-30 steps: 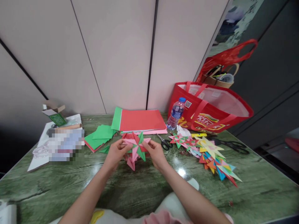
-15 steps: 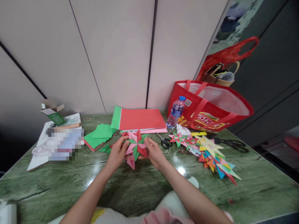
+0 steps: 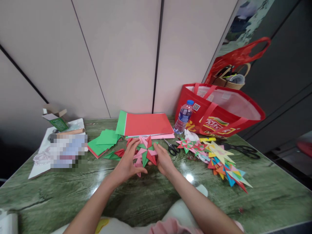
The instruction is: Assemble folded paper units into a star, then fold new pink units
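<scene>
A folded paper star (image 3: pixel 147 152) in pink, red and green is held above the table in front of me. My right hand (image 3: pixel 163 160) grips its right side, thumb on top and fingers beneath. On the other side, my left hand (image 3: pixel 127 164) curves around the star's left points, thumb spread away from the fingers. Whether those fingers touch the paper I cannot tell. A pink point pokes out by my left thumb. Loose folded red and green paper pieces (image 3: pixel 114 154) lie just left of that hand.
Green square sheets (image 3: pixel 107 137) and a red paper stack (image 3: pixel 149 124) lie behind. To the right are scissors (image 3: pixel 173 149), a water bottle (image 3: pixel 184 117), finished paper stars (image 3: pixel 220 154) and a red bag (image 3: pixel 219 110). A small open box (image 3: pixel 58 122) stands at left.
My left hand has loosened its pinch on the star, its thumb swinging out from the fingers. The star has shifted slightly right, still in my right hand.
</scene>
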`<state>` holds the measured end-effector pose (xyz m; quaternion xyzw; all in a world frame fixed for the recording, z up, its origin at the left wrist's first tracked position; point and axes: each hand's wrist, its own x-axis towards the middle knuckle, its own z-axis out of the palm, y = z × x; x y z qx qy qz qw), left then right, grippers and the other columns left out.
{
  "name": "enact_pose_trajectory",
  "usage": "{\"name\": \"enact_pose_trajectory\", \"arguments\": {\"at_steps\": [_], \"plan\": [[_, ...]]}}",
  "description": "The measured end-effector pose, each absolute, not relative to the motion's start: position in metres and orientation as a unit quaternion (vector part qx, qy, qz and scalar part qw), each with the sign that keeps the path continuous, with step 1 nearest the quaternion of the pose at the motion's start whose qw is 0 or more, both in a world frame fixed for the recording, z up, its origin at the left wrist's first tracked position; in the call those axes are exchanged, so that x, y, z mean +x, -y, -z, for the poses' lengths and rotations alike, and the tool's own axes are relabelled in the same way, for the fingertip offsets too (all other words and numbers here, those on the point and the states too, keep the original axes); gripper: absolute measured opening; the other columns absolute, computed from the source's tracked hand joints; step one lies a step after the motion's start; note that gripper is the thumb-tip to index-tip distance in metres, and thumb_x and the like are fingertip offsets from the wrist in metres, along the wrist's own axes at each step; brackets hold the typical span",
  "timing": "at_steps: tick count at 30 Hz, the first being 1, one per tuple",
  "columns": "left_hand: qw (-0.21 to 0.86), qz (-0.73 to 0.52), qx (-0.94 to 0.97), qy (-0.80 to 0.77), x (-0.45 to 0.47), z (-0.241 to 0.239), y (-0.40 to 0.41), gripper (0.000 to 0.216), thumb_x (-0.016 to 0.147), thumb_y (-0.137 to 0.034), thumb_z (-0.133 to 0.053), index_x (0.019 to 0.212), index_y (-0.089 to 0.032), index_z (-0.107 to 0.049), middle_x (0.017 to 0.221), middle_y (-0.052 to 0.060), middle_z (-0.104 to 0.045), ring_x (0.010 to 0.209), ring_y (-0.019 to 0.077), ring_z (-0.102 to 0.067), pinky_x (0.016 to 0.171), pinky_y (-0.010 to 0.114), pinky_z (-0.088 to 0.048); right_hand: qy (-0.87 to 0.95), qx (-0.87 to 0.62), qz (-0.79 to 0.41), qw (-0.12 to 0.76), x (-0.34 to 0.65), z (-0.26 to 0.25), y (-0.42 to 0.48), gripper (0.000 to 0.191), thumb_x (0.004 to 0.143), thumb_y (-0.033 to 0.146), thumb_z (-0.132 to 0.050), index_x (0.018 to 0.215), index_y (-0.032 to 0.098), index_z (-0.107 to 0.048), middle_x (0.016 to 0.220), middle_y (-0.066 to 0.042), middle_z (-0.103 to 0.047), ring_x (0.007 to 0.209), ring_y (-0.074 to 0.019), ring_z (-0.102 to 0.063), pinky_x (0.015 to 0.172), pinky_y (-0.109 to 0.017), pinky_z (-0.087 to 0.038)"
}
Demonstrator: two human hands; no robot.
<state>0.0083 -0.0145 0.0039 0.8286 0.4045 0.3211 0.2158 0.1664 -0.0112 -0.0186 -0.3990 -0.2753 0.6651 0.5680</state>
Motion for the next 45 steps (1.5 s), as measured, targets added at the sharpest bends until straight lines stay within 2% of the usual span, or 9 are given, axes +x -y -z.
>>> {"name": "enact_pose_trajectory", "arguments": {"at_steps": [7, 11, 16, 19, 21, 24, 32, 36, 45], "plan": [[0.212, -0.338, 0.819, -0.412, 0.0057, 0.0004, 0.0116, 0.090, 0.051, -0.035, -0.079, 0.128, -0.024, -0.034, 0.130, 0.014, -0.037, 0.124, 0.0325, -0.034, 0.097, 0.048, -0.035, 0.315, -0.385, -0.640, 0.586, 0.1665, 0.0154, 0.0131, 0.043, 0.068, 0.047, -0.062, 0.105, 0.028, -0.053, 0.077, 0.003, -0.061, 0.048, -0.0095, -0.051, 0.033, -0.018, -0.041], [0.212, -0.333, 0.816, -0.422, 0.0055, 0.0000, 0.0123, 0.086, 0.052, -0.034, -0.079, 0.126, -0.025, -0.036, 0.127, 0.013, -0.039, 0.122, 0.0312, -0.036, 0.097, 0.047, -0.036, 0.325, -0.386, -0.637, 0.584, 0.1665, 0.0146, 0.0137, 0.040, 0.069, 0.046, -0.062, 0.102, 0.027, -0.054, 0.071, 0.003, -0.059, 0.046, -0.0097, -0.050, 0.032, -0.018, -0.041], [0.206, -0.330, 0.830, -0.400, 0.0067, -0.0060, 0.0142, 0.089, 0.057, -0.034, -0.076, 0.131, -0.029, -0.028, 0.131, 0.012, -0.032, 0.125, 0.0317, -0.031, 0.099, 0.049, -0.033, 0.327, -0.386, -0.634, 0.584, 0.1669, 0.0141, 0.0128, 0.040, 0.069, 0.046, -0.062, 0.102, 0.026, -0.054, 0.073, 0.002, -0.060, 0.048, -0.0106, -0.051, 0.033, -0.018, -0.039], [0.174, -0.348, 0.834, -0.391, 0.0071, -0.0085, 0.0146, 0.078, 0.058, -0.036, -0.075, 0.126, -0.030, -0.038, 0.131, 0.011, -0.028, 0.124, 0.0327, -0.031, 0.098, 0.051, -0.034, 0.316, -0.382, -0.633, 0.595, 0.1671, 0.0135, 0.0123, 0.039, 0.068, 0.046, -0.062, 0.100, 0.026, -0.055, 0.071, 0.003, -0.060, 0.048, -0.0107, -0.051, 0.034, -0.018, -0.039], [0.150, -0.367, 0.832, -0.388, 0.0070, -0.0081, 0.0146, 0.067, 0.059, -0.036, -0.074, 0.120, -0.029, -0.047, 0.128, 0.010, -0.029, 0.121, 0.0322, -0.034, 0.096, 0.050, -0.036, 0.308, -0.377, -0.630, 0.605, 0.1667, 0.0127, 0.0126, 0.037, 0.068, 0.046, -0.063, 0.098, 0.027, -0.054, 0.069, 0.004, -0.058, 0.047, -0.0102, -0.051, 0.034, -0.018, -0.039], [0.135, -0.391, 0.822, -0.393, 0.0072, -0.0063, 0.0150, 0.060, 0.060, -0.036, -0.074, 0.116, -0.028, -0.051, 0.122, 0.009, -0.033, 0.116, 0.0304, -0.039, 0.093, 0.048, -0.041, 0.302, -0.371, -0.622, 0.619, 0.1649, 0.0121, 0.0143, 0.038, 0.067, 0.045, -0.064, 0.098, 0.027, -0.053, 0.070, 0.005, -0.058, 0.047, -0.0097, -0.051, 0.035, -0.019, -0.041], [0.161, -0.398, 0.825, -0.367, 0.0111, -0.0064, 0.0178, 0.058, 0.064, -0.034, -0.072, 0.118, -0.028, -0.050, 0.133, 0.010, -0.029, 0.123, 0.0297, -0.033, 0.097, 0.049, -0.037, 0.317, -0.385, -0.591, 0.634, 0.1609, 0.0166, 0.0184, 0.044, 0.064, 0.042, -0.069, 0.099, 0.024, -0.050, 0.062, 0.006, -0.056, 0.042, -0.0077, -0.047, 0.033, -0.017, -0.041], [0.169, -0.397, 0.824, -0.367, 0.0122, -0.0051, 0.0185, 0.060, 0.064, -0.033, -0.072, 0.119, -0.029, -0.049, 0.134, 0.010, -0.031, 0.123, 0.0286, -0.035, 0.099, 0.048, -0.036, 0.315, -0.391, -0.574, 0.647, 0.1601, 0.0179, 0.0181, 0.043, 0.062, 0.038, -0.072, 0.096, 0.023, -0.050, 0.065, 0.006, -0.058, 0.042, -0.0074, -0.047, 0.031, -0.017, -0.038], [0.172, -0.389, 0.823, -0.376, 0.0129, -0.0053, 0.0183, 0.061, 0.063, -0.036, -0.072, 0.119, -0.028, -0.050, 0.131, 0.010, -0.035, 0.123, 0.0305, -0.033, 0.098, 0.048, -0.036, 0.327, -0.389, -0.570, 0.646, 0.1618, 0.0189, 0.0174, 0.041, 0.063, 0.033, -0.072, 0.096, 0.021, -0.051, 0.068, 0.005, -0.057, 0.042, -0.0062, -0.047, 0.030, -0.015, -0.039]]}}
